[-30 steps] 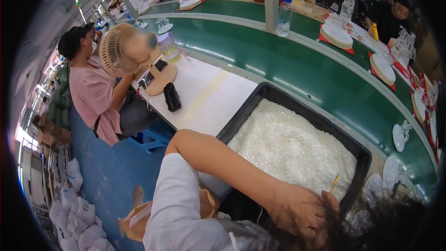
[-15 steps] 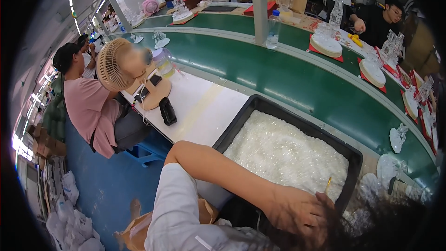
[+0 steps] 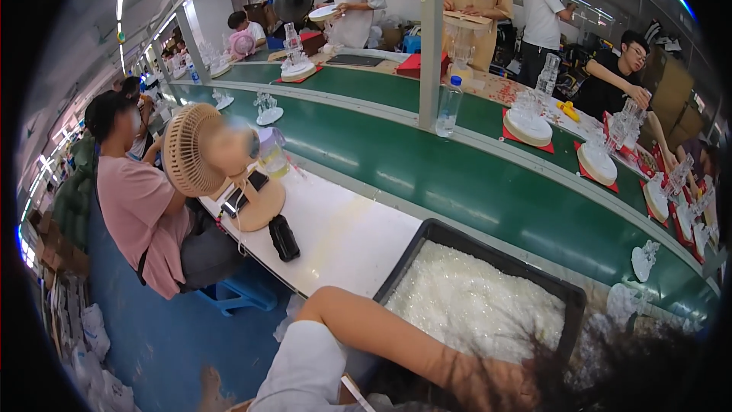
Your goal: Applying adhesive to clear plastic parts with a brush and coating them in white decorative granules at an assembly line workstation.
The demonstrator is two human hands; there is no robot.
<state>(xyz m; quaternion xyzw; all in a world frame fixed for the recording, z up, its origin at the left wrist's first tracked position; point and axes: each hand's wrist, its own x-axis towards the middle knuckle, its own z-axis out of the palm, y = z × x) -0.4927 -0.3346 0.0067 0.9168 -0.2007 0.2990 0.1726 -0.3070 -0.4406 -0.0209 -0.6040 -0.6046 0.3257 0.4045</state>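
Only the left hand (image 3: 488, 385) is seen, raised by the picture's lower edge and half hidden by dark hair; whether it is clenched cannot be told. Just beside it, a black tray (image 3: 427, 248) of clear plastic pieces (image 3: 480, 309) is set at the white worktop's (image 3: 343, 236) near corner.

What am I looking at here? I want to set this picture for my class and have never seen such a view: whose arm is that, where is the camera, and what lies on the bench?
The camera sits on a worker's head and looks down through a wide lens that bends straight edges. The bare arm at the bottom is the wearer's own; its hand is raised into dark hair, fingers hidden, nothing visibly held. Below lies a black tray of small clear pieces on a white bench, with a beige desk fan. Behind runs a green conveyor.
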